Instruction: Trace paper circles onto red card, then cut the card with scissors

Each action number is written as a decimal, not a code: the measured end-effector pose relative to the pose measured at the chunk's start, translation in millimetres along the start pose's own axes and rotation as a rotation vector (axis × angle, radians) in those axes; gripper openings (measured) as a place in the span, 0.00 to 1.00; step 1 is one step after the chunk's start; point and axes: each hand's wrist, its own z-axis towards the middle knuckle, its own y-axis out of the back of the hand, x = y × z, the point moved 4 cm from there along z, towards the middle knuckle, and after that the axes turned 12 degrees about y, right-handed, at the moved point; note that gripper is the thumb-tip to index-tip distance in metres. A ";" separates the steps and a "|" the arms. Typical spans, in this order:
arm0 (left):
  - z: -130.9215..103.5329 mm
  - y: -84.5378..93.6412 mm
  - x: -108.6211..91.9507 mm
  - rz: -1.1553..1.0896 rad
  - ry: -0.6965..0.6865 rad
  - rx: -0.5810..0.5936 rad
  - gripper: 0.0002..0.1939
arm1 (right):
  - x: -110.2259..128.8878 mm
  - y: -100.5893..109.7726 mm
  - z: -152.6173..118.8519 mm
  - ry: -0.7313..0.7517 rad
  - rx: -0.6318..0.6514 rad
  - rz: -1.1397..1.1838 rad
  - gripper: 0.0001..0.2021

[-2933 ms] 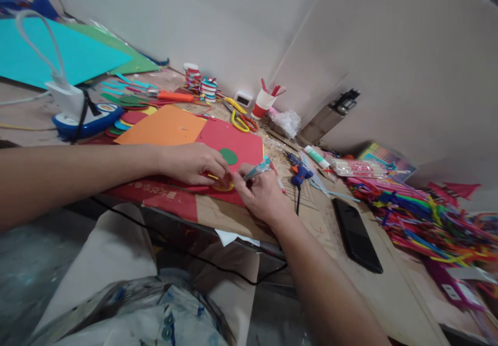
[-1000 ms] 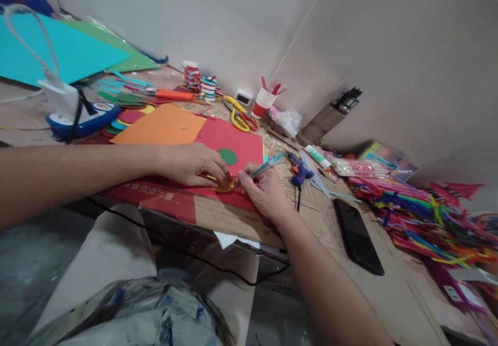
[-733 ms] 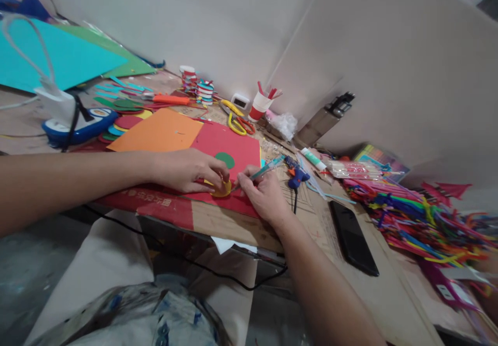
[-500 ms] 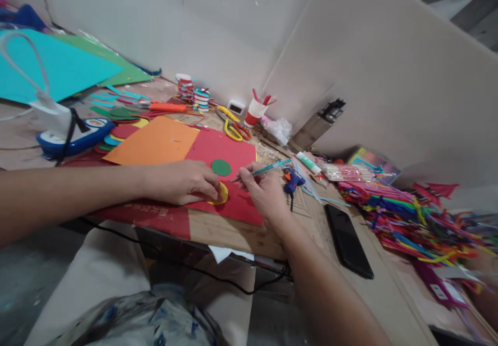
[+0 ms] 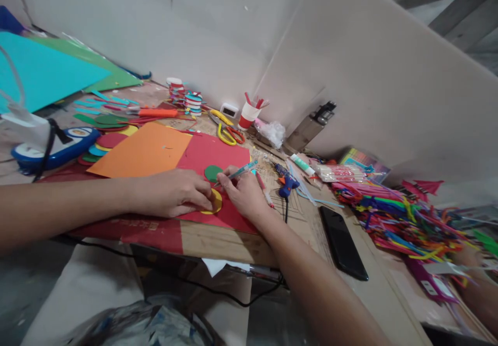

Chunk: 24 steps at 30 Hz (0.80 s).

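Note:
My left hand lies on a sheet of red paper, its bent fingertips pressing a yellow paper circle flat. In my right hand is a pen with a light blue barrel, its point low over the paper between the yellow circle and a green paper circle. Orange paper lies beyond my left hand. Just right of my right hand is a red and white marker-like stick.
Yellow-handled scissors, a paper cup and a bottle stand or lie toward the wall. At right are a blue glue gun, a black phone and pipe cleaners. Another person's arm shows at the right edge.
My right hand has shifted left, bringing the pen point nearer the green circle and uncovering the red and white stick. My left hand still presses the yellow circle. The view has turned slightly.

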 end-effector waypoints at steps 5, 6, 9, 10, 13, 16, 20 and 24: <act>1.0 0.7 -0.9 -0.002 0.000 -0.006 0.15 | -1.4 -1.8 -0.3 0.009 -0.002 0.027 0.12; 1.2 0.8 -1.1 -0.003 -0.002 -0.004 0.14 | -1.5 -2.1 -0.1 0.011 -0.003 0.028 0.12; 1.4 0.7 -1.1 -0.001 0.005 0.005 0.14 | -1.8 -2.6 0.2 0.017 -0.005 0.012 0.11; 1.3 0.7 -0.9 0.000 0.007 0.006 0.14 | -1.9 -2.7 0.1 0.018 -0.001 0.008 0.12; 0.8 0.6 -0.6 -0.008 0.005 0.002 0.15 | -2.2 -2.7 -0.3 0.018 0.005 0.000 0.12; 0.8 0.5 -0.4 -0.019 0.000 -0.001 0.15 | -1.6 -2.5 -0.8 0.021 0.004 -0.009 0.12; 1.4 -0.4 0.5 -0.015 0.008 0.013 0.15 | 0.3 -0.9 -1.7 0.027 0.003 -0.029 0.12; 0.8 -0.5 0.7 -0.011 0.005 0.018 0.15 | -1.5 0.9 -4.5 0.042 0.006 -0.068 0.12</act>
